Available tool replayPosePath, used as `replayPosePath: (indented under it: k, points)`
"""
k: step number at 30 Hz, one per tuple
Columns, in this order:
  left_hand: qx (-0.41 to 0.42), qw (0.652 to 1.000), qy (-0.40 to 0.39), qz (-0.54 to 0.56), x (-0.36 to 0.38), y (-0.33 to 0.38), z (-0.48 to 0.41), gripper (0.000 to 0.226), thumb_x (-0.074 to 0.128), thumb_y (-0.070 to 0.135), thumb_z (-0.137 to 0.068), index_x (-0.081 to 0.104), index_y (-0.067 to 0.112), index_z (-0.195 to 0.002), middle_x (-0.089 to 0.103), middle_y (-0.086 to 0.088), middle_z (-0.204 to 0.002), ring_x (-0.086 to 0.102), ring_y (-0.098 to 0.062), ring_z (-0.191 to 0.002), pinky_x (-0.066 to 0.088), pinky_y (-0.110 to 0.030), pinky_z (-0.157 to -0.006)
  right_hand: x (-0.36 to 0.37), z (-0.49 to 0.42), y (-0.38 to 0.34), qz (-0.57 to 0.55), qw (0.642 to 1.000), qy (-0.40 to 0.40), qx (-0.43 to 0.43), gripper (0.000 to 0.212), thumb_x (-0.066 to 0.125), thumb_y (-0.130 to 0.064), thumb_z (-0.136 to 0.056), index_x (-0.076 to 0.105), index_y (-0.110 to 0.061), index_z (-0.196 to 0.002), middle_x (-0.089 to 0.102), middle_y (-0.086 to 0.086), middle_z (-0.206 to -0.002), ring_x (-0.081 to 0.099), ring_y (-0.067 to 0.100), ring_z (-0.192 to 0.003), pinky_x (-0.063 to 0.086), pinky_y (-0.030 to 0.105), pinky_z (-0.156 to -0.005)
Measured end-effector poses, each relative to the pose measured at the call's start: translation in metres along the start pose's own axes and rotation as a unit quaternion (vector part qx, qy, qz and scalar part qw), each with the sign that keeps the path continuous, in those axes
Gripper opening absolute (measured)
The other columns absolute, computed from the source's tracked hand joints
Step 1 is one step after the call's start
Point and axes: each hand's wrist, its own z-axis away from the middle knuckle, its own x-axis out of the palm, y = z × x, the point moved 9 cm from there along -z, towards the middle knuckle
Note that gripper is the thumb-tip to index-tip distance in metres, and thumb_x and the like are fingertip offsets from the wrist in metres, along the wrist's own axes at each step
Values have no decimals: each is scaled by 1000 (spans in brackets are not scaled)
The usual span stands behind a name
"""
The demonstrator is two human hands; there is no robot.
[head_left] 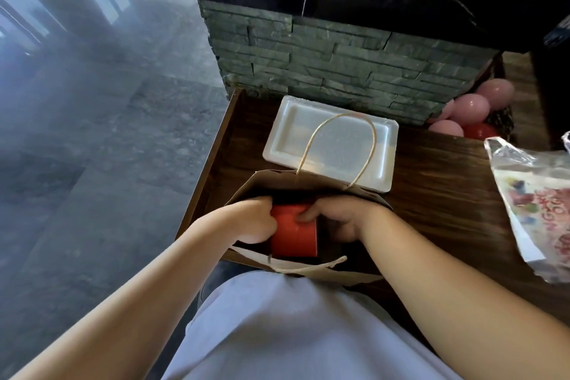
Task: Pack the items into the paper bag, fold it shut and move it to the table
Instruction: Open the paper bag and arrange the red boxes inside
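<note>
Two hands' grip (256, 219) (336, 216) on red box (293, 234) (inside paper bag (277, 182)), white tray (330, 145) behind.

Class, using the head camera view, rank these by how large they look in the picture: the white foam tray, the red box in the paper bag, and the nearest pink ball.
Largest to smallest as they appear:
1. white foam tray
2. red box, partly covered by the left hand and right hand, so its full size is unsure
3. pink ball, partly hidden and farther from the camera

Dim scene, hazy glare at left, wide-angle bending at the edges.
</note>
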Motion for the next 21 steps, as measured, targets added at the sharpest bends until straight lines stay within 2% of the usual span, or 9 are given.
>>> replayPosePath:
  k: [3,5,7,9,11,13,17,18,21]
  points:
    - [-7,1000,-10,-10,7,1,5,54,45,17,-91,38,18,-145,49,-11,-138,51,-29,-121,43,-32,-101,4,-5,14,-102,995,17,12,25,54,2,-87,61,-9,-108,64,14,-101,57,29,-106,42,48,-102]
    - [-7,1000,-22,-18,13,1,4,53,46,18,-92,39,18,-144,49,-11,-139,51,-29,-121,42,-31,-99,6,-8,22,-120,992,45,22,34,47,0,-91,55,-7,-123,63,17,-103,56,30,-108,38,47,-104]
    - [-7,999,-46,-23,20,0,4,47,46,19,-92,47,17,-138,54,-10,-133,54,-27,-117,44,-31,-96,9,-10,27,-139,988,68,14,37,42,0,-93,49,-5,-129,60,21,-99,58,32,-94,39,48,-102]
    - [-4,997,-73,-29,27,0,4,38,46,21,-92,55,16,-129,59,-9,-124,57,-25,-108,45,-29,-88,12,-12,27,-161,984,76,-10,35,37,2,-94,50,-6,-125,53,17,-78,53,29,-73,35,48,-107]
    - [4,994,-98,-50,36,3,4,33,46,24,-92,60,16,-121,63,-7,-114,58,-23,-97,44,-28,-79,17,-12,27,-152,985,73,-24,38,36,1,-95,50,1,-130,59,25,-77,58,35,-80,38,46,-107]
    - [16,989,-115,-89,44,7,4,31,46,27,-92,63,16,-116,64,-6,-108,58,-23,-90,44,-29,-75,21,-13,27,-121,990,70,-19,35,42,-7,-97,53,2,-129,70,19,-79,68,28,-76,53,38,-84]
    - [44,982,-110,-145,52,18,4,34,47,34,-92,64,16,-115,63,-4,-99,56,-22,-84,47,-31,-76,17,-9,25,-39,995,89,-3,21,48,-15,-97,63,-5,-108,62,8,-72,62,18,-56,52,26,-49]
    - [49,981,-105,-158,52,21,4,34,47,34,-92,64,16,-115,63,-4,-98,55,-21,-83,47,-31,-78,17,-5,24,-23,996,88,-7,19,48,-15,-97,63,-7,-103,63,9,-74,65,19,-58,53,24,-46]
    - [40,976,-85,-194,44,26,2,32,48,27,-92,64,13,-116,59,-6,-94,54,-23,-85,46,-31,-78,9,-4,17,81,988,123,-46,21,46,-16,-97,60,-10,-112,63,8,-91,62,23,-98,51,19,-60]
